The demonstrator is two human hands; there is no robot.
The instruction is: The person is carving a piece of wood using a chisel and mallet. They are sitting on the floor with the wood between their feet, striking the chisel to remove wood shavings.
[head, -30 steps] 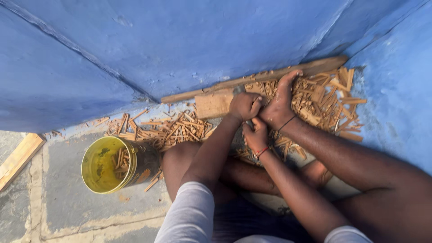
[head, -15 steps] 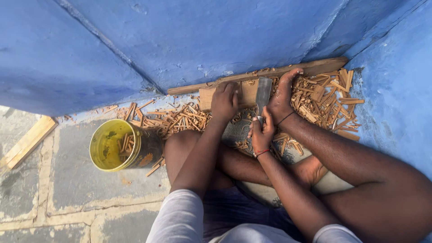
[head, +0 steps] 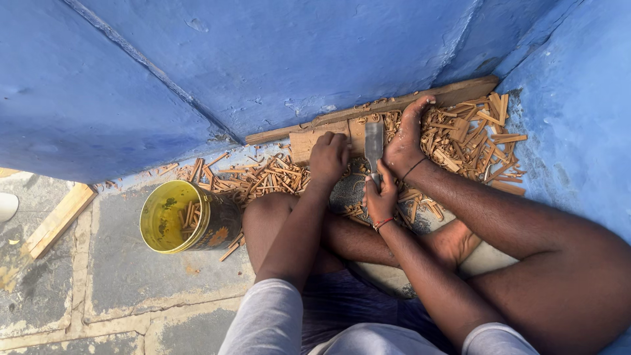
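Flat metal blade standing on the wooden block, just at the block's right end. My right hand is wrapped shut around its handle, directly below the block. My left hand is curled into a fist, knuckles up, on the block's near edge. Whether it pinches a stick underneath, I cannot tell.

My foot presses down just right of the block, beside the blade. To do this well, I reckon I want the blade square to the block and the left knuckles well aside of the edge. The toes need watching too, they sit very near the steel.

Looking outward, cut wood sticks lie heaped right of the block, and more sticks are scattered to its left. A long plank runs behind the block along the foot of the blue wall.

Room is tight. That wall stands straight behind the block, a second blue wall closes the right side, and my own legs box in the near side. The open way is left of the block. There a yellow tin holding a few sticks sits on the stone floor, with a loose board farther left.
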